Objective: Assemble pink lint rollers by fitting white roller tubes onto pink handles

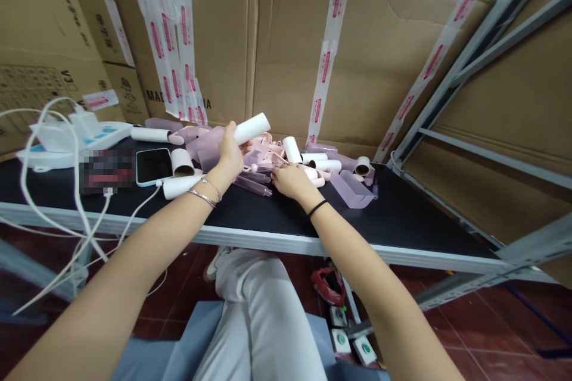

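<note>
My left hand [231, 153] is closed around a white paper roll [252, 127], held tilted above the black tabletop [402, 220]. My right hand [289, 180] rests lower, fingers curled into a heap of pink plastic handles [263, 158] and white rolls [292, 149]; what it grips is hidden. More white rolls [181, 186] lie beside my left wrist. Translucent pink covers [355, 189] lie to the right of the heap and others [205, 146] behind my left hand.
A phone [153, 165] on a white cable [58, 214] lies at the left, near a white power strip [67, 140]. Taped cardboard boxes [277, 41] wall the back. A grey metal rack frame [469, 41] rises at the right. My knees [254, 309] sit under the table edge.
</note>
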The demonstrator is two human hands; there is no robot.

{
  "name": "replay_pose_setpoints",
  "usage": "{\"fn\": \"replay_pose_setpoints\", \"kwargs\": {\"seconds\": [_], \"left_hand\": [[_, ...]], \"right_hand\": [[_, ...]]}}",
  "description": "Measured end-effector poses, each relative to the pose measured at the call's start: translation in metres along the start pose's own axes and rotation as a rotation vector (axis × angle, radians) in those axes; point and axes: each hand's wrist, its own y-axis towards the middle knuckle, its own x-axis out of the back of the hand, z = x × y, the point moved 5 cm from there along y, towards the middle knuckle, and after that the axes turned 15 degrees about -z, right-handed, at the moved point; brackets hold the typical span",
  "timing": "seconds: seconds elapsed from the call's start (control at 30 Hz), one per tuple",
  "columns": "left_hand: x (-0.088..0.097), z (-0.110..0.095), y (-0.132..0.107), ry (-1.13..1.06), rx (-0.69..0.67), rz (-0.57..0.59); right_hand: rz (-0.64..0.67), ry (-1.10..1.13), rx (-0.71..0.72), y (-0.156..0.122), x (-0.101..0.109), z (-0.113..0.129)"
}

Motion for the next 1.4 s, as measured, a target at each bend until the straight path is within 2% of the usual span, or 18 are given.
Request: {"fn": "replay_pose_setpoints", "kwargs": {"seconds": [0.2,0.3,0.33,0.4,0.5,0.53,0.6,0.67,0.77,1.13,1.27,1.4], "left_hand": [[-0.003,0.004,-0.006,0.02,-0.008,0.022],[-0.003,0.004,-0.006,0.032,-0.026,0.041],[-0.003,0.004,-0.005,0.034,-0.032,0.047],[-0.003,0.005,-0.004,0.05,-0.033,0.061],[-0.006,0.01,-0.007,0.094,-0.008,0.116],[-0.007,0.012,-0.009,0.11,0.0,0.144],[-0.01,0.016,-0.014,0.13,0.0,0.206],[-0.012,0.019,-0.02,0.14,-0.017,0.253],[-0.014,0.021,-0.025,0.138,-0.028,0.282],[-0.013,0.018,-0.029,0.109,-0.004,0.246],[-0.014,0.02,-0.039,0.141,-0.038,0.339],[-0.02,0.028,-0.053,0.254,-0.06,0.532]], "right_hand": [[0.068,-0.006,0.015,0.0,0.0,0.0],[0.019,0.037,-0.003,0.002,0.006,-0.003],[-0.04,0.074,-0.027,0.004,0.01,-0.006],[-0.243,0.226,-0.113,0.007,0.023,-0.016],[-0.642,0.653,-0.291,0.006,0.042,-0.039],[-0.738,0.803,-0.337,0.005,0.045,-0.046],[-0.809,1.035,-0.376,0.004,0.042,-0.054],[-0.776,1.155,-0.366,0.006,0.036,-0.056],[-0.715,1.212,-0.344,0.009,0.027,-0.054],[-0.487,1.068,-0.196,0.002,0.033,-0.02],[-0.47,1.13,-0.277,0.002,0.03,-0.032],[-0.563,1.341,-0.382,0.004,0.027,-0.043]]}}
